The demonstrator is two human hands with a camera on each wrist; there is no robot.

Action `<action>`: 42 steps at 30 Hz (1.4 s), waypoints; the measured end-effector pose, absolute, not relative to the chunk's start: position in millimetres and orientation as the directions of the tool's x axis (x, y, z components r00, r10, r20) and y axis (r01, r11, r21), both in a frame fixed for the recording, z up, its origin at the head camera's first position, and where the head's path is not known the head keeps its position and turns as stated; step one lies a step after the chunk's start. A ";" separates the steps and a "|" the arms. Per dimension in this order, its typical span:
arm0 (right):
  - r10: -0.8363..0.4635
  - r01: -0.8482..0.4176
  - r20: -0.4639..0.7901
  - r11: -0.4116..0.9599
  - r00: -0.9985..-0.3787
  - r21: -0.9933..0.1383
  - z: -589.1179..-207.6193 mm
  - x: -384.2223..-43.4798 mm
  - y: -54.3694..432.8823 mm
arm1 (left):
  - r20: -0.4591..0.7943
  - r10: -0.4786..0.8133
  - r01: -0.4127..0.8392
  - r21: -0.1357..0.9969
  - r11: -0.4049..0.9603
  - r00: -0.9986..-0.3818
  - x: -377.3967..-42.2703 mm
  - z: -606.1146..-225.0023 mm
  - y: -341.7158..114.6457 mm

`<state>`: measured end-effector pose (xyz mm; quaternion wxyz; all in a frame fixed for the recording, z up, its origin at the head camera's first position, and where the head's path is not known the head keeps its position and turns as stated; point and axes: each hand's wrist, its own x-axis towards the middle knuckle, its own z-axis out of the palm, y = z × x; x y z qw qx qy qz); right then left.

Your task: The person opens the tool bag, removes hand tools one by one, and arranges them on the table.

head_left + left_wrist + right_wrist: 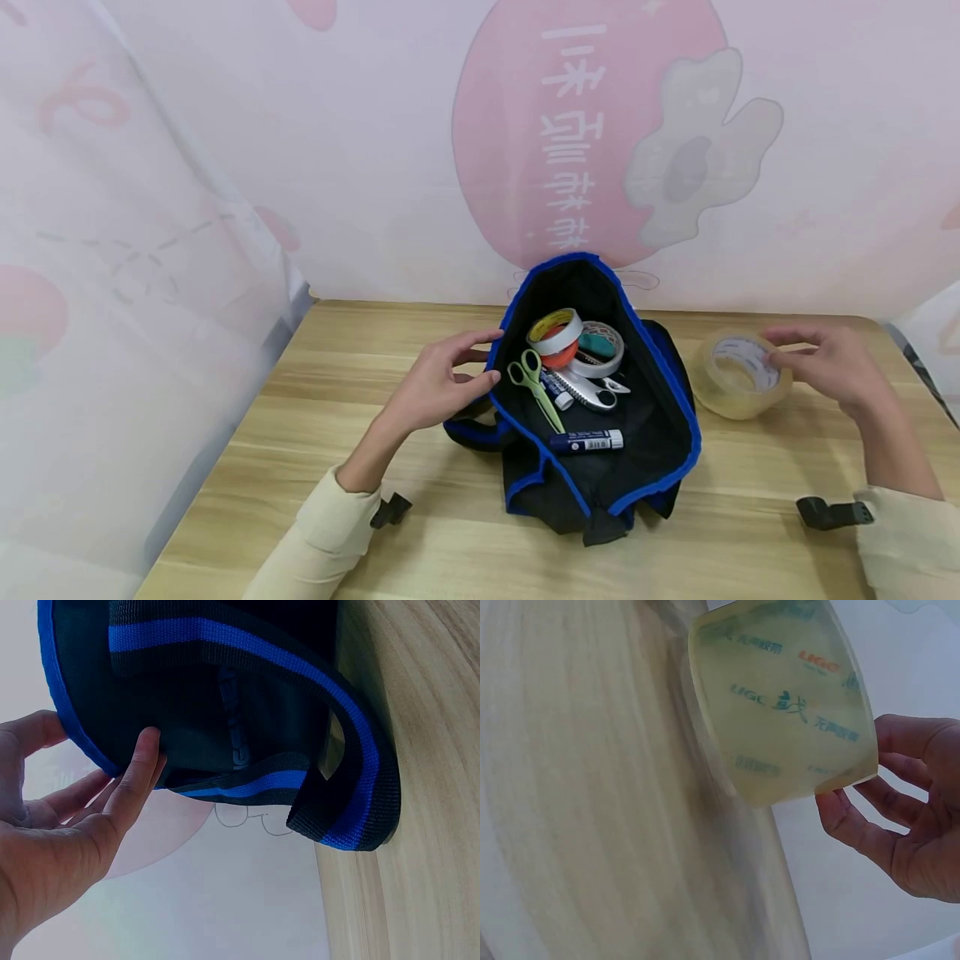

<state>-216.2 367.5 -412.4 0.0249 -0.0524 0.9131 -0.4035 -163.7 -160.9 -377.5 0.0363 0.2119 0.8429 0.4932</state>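
Observation:
A black fabric bag with blue trim (678, 400) stands on the table with its wide mouth facing up. My left hand (438, 379) holds its left rim, and the left wrist view has one finger against the outer wall beside the blue-striped strap (360, 772). On the right, my right hand (836, 367) pinches the edge of a roll of clear packing tape (738, 400), tilted close over the table. Inside the bag lie green-handled scissors (534, 383), a glue stick (587, 442), a utility knife (588, 390) and several smaller tape rolls (618, 354).
The wooden table (322, 358) ends at the back against a printed cloth (375, 167). More cloth hangs on the left side. Small black wrist cameras sit at both cuffs, one by the right sleeve (892, 533).

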 end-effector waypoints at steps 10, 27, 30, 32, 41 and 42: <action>-0.136 -0.028 -0.096 0.705 -0.986 -0.709 -419.1 -216.2 365.1 | 0.144 0.396 0.322 0.843 0.431 -0.907 -163.6 -378.2 -161.0; -0.144 0.012 -0.170 0.729 -0.975 -0.685 -419.1 -217.5 366.4 | 0.142 0.401 0.325 0.839 0.437 -0.905 -163.6 -378.1 -161.1; -0.160 -0.022 -0.158 0.766 -0.974 -0.642 -414.4 -217.6 362.2 | 0.143 0.400 0.326 0.837 0.440 -0.905 -163.8 -377.7 -161.8; -0.171 -0.049 -0.142 0.789 -0.975 -0.612 -410.4 -217.8 357.6 | 0.146 0.398 0.328 0.835 0.442 -0.906 -164.0 -377.3 -162.4; -0.172 -0.149 0.020 0.785 -0.985 -0.601 -383.9 -211.5 322.0 | 0.144 0.402 0.329 0.836 0.440 -0.904 -164.0 -376.5 -162.5; -0.180 -0.165 0.037 0.781 -0.983 -0.603 -379.5 -211.0 316.5 | 0.144 0.402 0.328 0.836 0.439 -0.904 -164.1 -376.4 -162.5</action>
